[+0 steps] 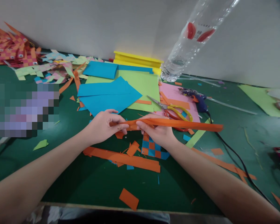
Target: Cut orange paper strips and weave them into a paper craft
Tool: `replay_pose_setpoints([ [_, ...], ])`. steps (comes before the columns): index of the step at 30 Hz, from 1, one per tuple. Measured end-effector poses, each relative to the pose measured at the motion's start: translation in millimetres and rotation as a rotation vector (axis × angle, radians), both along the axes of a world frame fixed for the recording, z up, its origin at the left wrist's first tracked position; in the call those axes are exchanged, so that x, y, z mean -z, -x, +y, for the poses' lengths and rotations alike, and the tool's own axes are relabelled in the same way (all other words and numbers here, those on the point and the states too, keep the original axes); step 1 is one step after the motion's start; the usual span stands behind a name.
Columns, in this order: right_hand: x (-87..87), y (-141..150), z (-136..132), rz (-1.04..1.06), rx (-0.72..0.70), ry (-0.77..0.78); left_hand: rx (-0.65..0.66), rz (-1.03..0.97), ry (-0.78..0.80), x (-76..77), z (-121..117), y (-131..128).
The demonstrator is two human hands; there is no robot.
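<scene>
Both hands hold a long folded orange paper strip (191, 124) level above the table. My left hand (107, 126) pinches its left end between thumb and fingers. Close beside it, my right hand (157, 129) grips the strip with the thumb on top, and the long end sticks out to the right. Below my hands lies another orange strip (123, 158) among small orange scraps. A blue and orange woven paper fish (151, 147) lies partly hidden under my right hand. Just beyond that hand are scissors (170, 110) with yellow and red handles.
Blue sheets (107, 95) lie on a green sheet (142, 82) at the back. A plastic bottle (186, 43) stands behind. A glue gun (199, 101) trails a black cord on the right. Woven orange fish (14, 46) are piled far left, near a blurred purple object (28, 110).
</scene>
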State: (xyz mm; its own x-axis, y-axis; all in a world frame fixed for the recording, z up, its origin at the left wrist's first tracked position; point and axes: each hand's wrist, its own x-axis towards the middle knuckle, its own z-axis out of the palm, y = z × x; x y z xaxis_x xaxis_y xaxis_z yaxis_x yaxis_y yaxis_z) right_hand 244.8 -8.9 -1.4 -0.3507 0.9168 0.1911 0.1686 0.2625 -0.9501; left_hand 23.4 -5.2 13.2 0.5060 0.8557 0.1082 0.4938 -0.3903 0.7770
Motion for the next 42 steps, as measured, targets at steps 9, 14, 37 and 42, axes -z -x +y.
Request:
replay_pose_setpoints([
  [9,-1.3,0,1,0.049,-0.065,0.017,-0.046,0.027,0.106,-5.0,0,3],
  [14,4.2,-2,4,0.082,-0.027,0.048,-0.065,0.064,-0.024,1.0,3,7],
  [37,2.2,0,7,0.140,0.137,0.061,-0.065,0.083,-0.077,0.5,8,8],
  [42,4.0,1,8,0.104,0.188,0.076,-0.024,0.105,0.000,1.3,8,10],
])
